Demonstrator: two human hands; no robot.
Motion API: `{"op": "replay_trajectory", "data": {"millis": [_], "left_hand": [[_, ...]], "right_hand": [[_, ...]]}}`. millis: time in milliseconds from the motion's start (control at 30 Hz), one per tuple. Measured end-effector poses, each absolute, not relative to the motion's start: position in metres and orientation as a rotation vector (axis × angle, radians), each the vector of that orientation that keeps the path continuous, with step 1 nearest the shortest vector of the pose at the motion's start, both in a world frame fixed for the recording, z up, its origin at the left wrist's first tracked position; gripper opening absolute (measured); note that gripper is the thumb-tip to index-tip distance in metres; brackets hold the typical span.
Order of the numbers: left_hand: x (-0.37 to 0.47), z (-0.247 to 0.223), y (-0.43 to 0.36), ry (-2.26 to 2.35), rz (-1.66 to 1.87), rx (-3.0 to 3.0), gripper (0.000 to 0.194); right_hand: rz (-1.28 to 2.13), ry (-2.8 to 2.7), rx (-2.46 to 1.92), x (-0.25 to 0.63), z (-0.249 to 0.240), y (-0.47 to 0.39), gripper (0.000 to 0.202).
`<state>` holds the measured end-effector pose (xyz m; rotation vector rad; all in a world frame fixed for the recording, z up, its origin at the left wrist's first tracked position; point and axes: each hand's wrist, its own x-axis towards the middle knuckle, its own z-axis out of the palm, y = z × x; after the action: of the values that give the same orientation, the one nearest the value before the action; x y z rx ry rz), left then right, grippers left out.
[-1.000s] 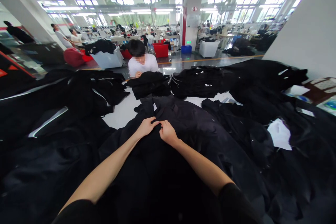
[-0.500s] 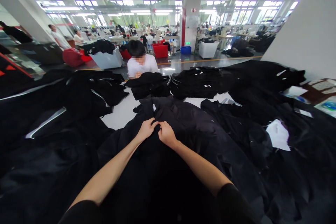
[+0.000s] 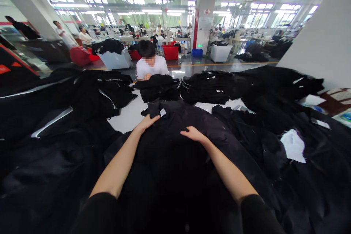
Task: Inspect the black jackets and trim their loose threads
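Note:
A black garment (image 3: 167,146) lies spread before me, a small white label (image 3: 162,112) showing near its far edge. At its left side, my left hand (image 3: 147,121) is closed on the cloth, thumb stretched along the top towards the label; the other fingers are mostly hidden. My right hand (image 3: 194,134) rests over the same garment farther right. Its thumb and forefinger are apart, with no cloth visibly pinched between them. A gap of dark fabric separates the two hands.
Black garments with pale piping (image 3: 52,122) heap up on the left. Across the white table (image 3: 127,117) sits a person in a white shirt (image 3: 152,66), behind folded black garments (image 3: 157,87). On the right, a white cloth scrap (image 3: 293,146) lies on more black fabric.
My hands have parted from where they met over the garment: the left went left and farther away, the right moved right. The label shows more fully. The view has shifted slightly.

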<state>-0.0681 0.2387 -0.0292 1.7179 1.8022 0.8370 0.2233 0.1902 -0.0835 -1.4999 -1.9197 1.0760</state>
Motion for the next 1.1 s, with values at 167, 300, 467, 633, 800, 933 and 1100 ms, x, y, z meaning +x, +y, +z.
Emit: {"op": "replay_trajectory", "data": {"millis": [167, 300, 467, 633, 800, 933, 1100], "left_hand": [[-0.061, -0.024, 0.240, 1.935, 0.984, 1.689, 0.031], [-0.066, 0.006, 0.229, 2.070, 1.354, 1.698, 0.031], [-0.068, 0.049, 0.224, 2.046, 1.847, 1.881, 0.017], [-0.058, 0.073, 0.256, 2.147, 1.922, 1.880, 0.025], [-0.031, 0.045, 0.309, 2.329, 1.287, 1.903, 0.039], [-0.009, 0.000, 0.318, 2.207, 0.610, 1.880, 0.060], [-0.023, 0.003, 0.237, 1.824, 0.668, 2.327, 0.053]], "right_hand": [[1.390, -1.975, -1.291, 0.245, -0.084, 0.158, 0.027], [1.418, -1.879, -1.243, 0.274, -0.083, 0.140, 0.030], [1.125, -1.620, -1.302, 0.292, -0.035, 0.117, 0.028], [0.694, -1.538, -1.270, 0.313, 0.051, 0.108, 0.041], [0.418, -1.516, -1.595, 0.309, 0.038, 0.182, 0.030], [0.459, -1.639, -1.916, 0.295, -0.032, 0.222, 0.011], [0.416, -1.660, -1.843, 0.330, -0.066, 0.187, 0.041]]}}
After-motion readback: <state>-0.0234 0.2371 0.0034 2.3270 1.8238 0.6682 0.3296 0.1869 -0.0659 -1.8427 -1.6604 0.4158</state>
